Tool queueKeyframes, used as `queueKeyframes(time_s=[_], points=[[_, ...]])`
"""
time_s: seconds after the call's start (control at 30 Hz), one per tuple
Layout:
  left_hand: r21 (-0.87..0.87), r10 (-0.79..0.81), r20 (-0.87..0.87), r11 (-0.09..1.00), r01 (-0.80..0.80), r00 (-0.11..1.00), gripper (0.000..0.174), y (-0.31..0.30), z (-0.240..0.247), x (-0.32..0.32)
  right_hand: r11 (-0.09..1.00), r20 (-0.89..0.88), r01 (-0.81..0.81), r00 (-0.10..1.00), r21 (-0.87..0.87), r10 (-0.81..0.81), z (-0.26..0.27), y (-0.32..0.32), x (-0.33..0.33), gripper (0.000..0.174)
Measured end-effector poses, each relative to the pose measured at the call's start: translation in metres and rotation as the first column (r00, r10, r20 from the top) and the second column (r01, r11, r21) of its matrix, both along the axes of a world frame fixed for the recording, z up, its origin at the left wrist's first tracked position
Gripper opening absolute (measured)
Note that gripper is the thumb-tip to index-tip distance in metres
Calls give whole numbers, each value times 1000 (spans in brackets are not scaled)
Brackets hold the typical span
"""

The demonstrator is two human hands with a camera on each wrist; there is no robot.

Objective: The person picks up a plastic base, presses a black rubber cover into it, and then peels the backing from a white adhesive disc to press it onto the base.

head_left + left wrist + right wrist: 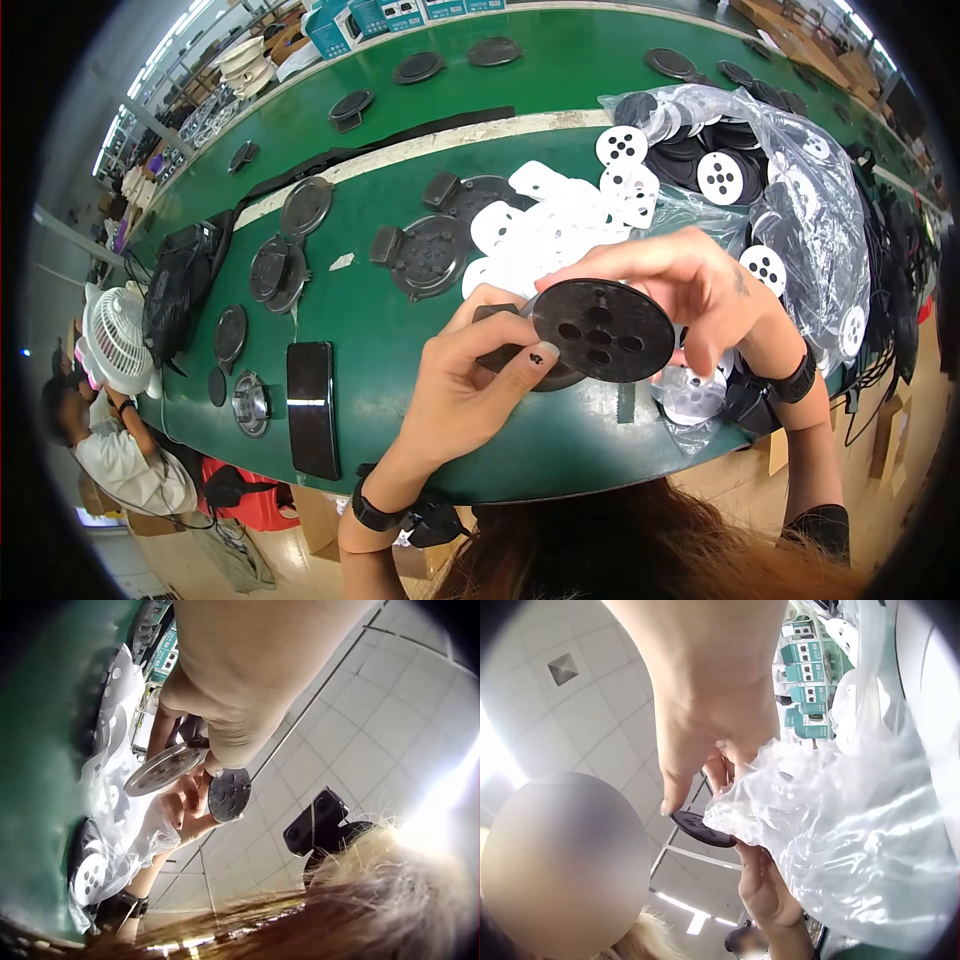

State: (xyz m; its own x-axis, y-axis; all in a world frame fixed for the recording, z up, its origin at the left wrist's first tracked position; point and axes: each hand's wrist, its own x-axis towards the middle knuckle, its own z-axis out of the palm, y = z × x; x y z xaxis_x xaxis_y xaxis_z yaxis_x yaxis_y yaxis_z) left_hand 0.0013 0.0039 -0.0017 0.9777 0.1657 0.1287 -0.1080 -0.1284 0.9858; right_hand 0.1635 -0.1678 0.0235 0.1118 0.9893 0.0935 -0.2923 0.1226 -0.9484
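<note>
A black disc with several round holes (603, 330) stands tilted before me, with slots among its holes. My right hand (705, 290) holds it, fingers along its top edge and thumb near its right side. In the right wrist view this disc (703, 830) has the right thumb at its rim. My left hand (465, 375) grips a dark round piece with a squarish block (500, 335), mostly hidden behind the disc. The left thumb tip overlaps the disc's left edge. The left wrist view shows the left hand's piece (166, 769) edge-on beside the disc (229, 793).
White hole-punched discs and pads (560, 215) lie heaped behind the hands. A clear plastic bag (800, 200) of black and white discs is at right. Dark hinged round pieces (425, 255), a phone (313, 410) and a fan (118, 335) are at left. Someone sits at far left (130, 460).
</note>
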Motion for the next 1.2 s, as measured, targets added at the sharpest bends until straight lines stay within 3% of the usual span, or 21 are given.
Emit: queueKeyframes(time_s=[0.07,0.1,0.23,0.3,0.43,0.5,0.53,0.6,0.63,0.67,0.7,0.8,1.0,1.17,1.2], points=[[31,-17,15,999,16,1000,9,2,-1,1,998,124,-64,990,21,60,3,2,-1,70],[62,-34,29,998,32,999,10,3,-3,1,994,58,-87,994,-64,91,9,3,-1,92],[-1,-20,36,1000,20,999,12,0,-6,1,986,189,-166,968,2,163,7,6,3,92],[-4,-17,-25,1000,16,1000,13,-1,-2,1,973,339,-226,919,38,201,5,7,5,91],[-26,-14,71,1000,16,997,13,-3,-5,4,963,185,-242,958,119,218,-7,8,6,89],[133,13,167,991,-35,986,10,1,-6,4,973,29,-112,994,200,108,-13,9,2,90],[132,15,167,991,-37,986,10,0,-6,5,973,29,-113,994,200,110,-9,8,0,90],[41,125,211,990,-136,969,15,-1,-4,5,984,-167,23,986,174,6,3,3,-3,87],[-105,144,74,985,-136,987,23,-1,1,-2,985,-166,22,986,173,7,3,2,0,87],[-115,178,158,980,-161,971,29,0,-6,2,986,-93,64,994,154,-50,2,1,5,90],[-175,250,134,959,-225,959,31,-3,-4,3,985,-16,105,994,138,-104,1,1,9,93],[-252,371,73,905,-343,926,38,-8,6,3,982,-6,175,985,71,-175,-1,4,11,96],[-281,275,19,924,-259,961,38,-3,11,-2,976,114,185,973,118,-198,-6,7,9,78],[-290,279,56,923,-252,959,30,-4,7,-1,968,-52,228,973,105,-223,-8,9,7,45],[-319,276,86,918,-236,957,27,-4,6,-1,968,-52,227,973,105,-223,-7,10,5,45]])
